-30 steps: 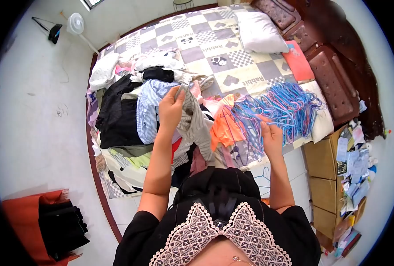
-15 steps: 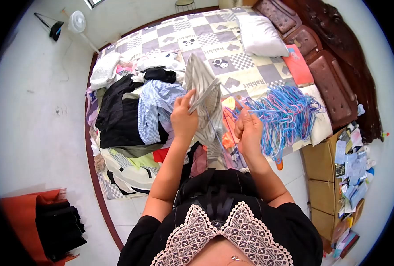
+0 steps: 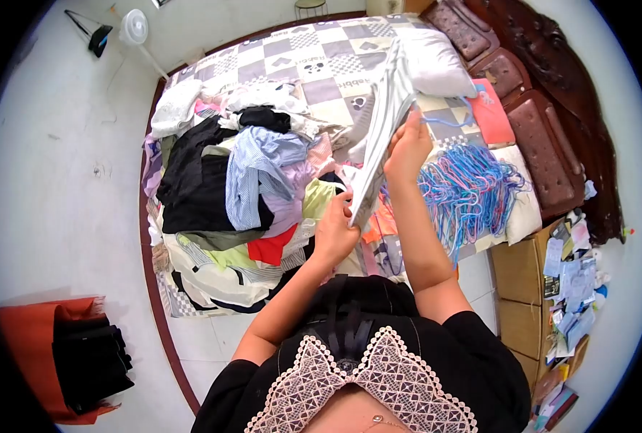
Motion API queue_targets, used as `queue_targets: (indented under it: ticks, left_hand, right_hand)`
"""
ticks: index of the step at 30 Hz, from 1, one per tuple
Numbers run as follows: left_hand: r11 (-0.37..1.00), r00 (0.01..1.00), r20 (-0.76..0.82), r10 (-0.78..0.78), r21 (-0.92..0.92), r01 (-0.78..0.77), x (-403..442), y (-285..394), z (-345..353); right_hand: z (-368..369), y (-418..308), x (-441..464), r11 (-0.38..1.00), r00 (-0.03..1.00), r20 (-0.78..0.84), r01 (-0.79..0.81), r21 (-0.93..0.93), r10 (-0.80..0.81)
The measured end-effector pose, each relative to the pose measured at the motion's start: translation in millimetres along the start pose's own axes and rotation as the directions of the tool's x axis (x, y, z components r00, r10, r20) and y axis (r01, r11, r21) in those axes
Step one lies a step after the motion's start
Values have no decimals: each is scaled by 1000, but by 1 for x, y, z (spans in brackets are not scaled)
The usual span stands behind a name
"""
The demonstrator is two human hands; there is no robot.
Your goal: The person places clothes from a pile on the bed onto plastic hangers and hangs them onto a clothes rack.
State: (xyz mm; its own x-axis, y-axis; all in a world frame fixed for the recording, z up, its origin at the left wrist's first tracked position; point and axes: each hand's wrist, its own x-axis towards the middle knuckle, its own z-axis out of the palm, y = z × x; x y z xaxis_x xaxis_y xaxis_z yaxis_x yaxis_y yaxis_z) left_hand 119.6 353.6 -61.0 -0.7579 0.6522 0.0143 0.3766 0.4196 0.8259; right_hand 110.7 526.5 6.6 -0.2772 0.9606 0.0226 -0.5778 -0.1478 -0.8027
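A grey-and-white striped garment (image 3: 386,123) is stretched up in front of me over the bed. My left hand (image 3: 337,229) is closed on its lower end. Higher up, my right hand (image 3: 409,150) grips its right edge. The hook of a blue hanger (image 3: 451,119) sticks out to the right beside my right fingers; the rest of that hanger is hidden by the cloth and hand. To the left, a heap of clothes includes a blue striped shirt (image 3: 252,173) and black garments (image 3: 194,180). Right of my right forearm lies a pile of blue and pink hangers (image 3: 473,191).
The bed's patterned sheet (image 3: 285,61) carries a white pillow (image 3: 436,65) and a coral-red flat item (image 3: 491,112). A brown padded headboard (image 3: 545,137) stands right. Cardboard-coloured drawers (image 3: 517,278) are at lower right, a white fan (image 3: 134,27) at upper left.
The striped garment has swung up and right, now stretched between both hands. My right hand has risen, with the blue hook now beside it. My left hand has moved down and right.
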Motion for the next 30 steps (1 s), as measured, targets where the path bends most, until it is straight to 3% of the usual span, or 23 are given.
queue_targets:
  ticks: [1,3,4,5,6,8,10,11,14,15,16,18,19,21,22,24,25,27,28,30]
  left_hand:
    - [994,998,53,-26,-105,32,1,-2,1]
    - [989,1000,19,-19,-144,21,7,-8,-6]
    - [983,1000,-12,-7,-183,5,11,-12,-11]
    - [977,998,-51,27,-210,-38,17,-17,-15]
    - [978,991,-123,52,-196,-75,21,-18,-21]
    - [988,956,-251,153,37,-148,33,-19,-40]
    - [977,926,-316,205,130,-171,43,-19,-55]
    - [956,889,-374,265,224,-191,47,-19,-62]
    - [958,888,-372,270,196,-210,54,-16,-81]
    - [987,955,-264,138,120,-110,59,-40,-86]
    - [987,952,-277,134,121,-104,61,-62,-89]
    - [956,940,-290,181,275,-99,57,-86,-99]
    - [956,936,-305,173,282,-85,54,-96,-102]
    - [917,964,-264,-29,378,131,48,-113,-106]
    - [915,961,-275,-36,377,143,43,-122,-104]
    - [916,959,-273,-82,359,180,32,-143,-98]
    - [903,953,-261,-157,353,245,28,-157,-94]
    - [894,942,-288,-172,355,272,18,-180,-89]
    - [884,935,-303,-186,364,293,13,-190,-88]
    - [874,920,-281,-273,327,359,6,-205,-87]
  right_hand:
    - [-7,11,-4,995,996,46,-71,-76,74]
    - [-24,24,-18,945,950,203,-179,-273,238]
    - [-33,23,-21,944,948,207,-180,-277,242]
    - [-39,17,-22,860,865,282,-271,-432,415]
    - [-43,10,-22,743,749,319,-327,-583,581]
    - [-47,-15,-19,666,735,279,-300,-683,618]
    - [-43,-56,-17,602,609,386,-194,-775,693]
    - [-38,-79,-19,601,609,384,-195,-775,694]
    - [-38,-127,-14,569,465,589,201,-797,661]
    - [-44,-135,-7,572,433,617,248,-782,657]
    - [-50,-144,0,575,399,645,294,-763,652]
    - [-53,-153,8,556,558,532,145,-818,637]
    - [-55,-146,17,562,542,543,149,-813,641]
    - [-62,-117,39,440,660,394,106,-892,640]
    - [-64,-98,47,442,650,402,112,-890,645]
    - [-69,-55,66,469,714,539,326,-821,447]
    - [-77,-31,81,471,706,548,335,-816,448]
    - [-82,4,104,387,773,621,537,-749,131]
    - [-77,8,112,391,766,629,542,-744,135]
    - [-49,-4,115,154,718,681,696,-702,-142]
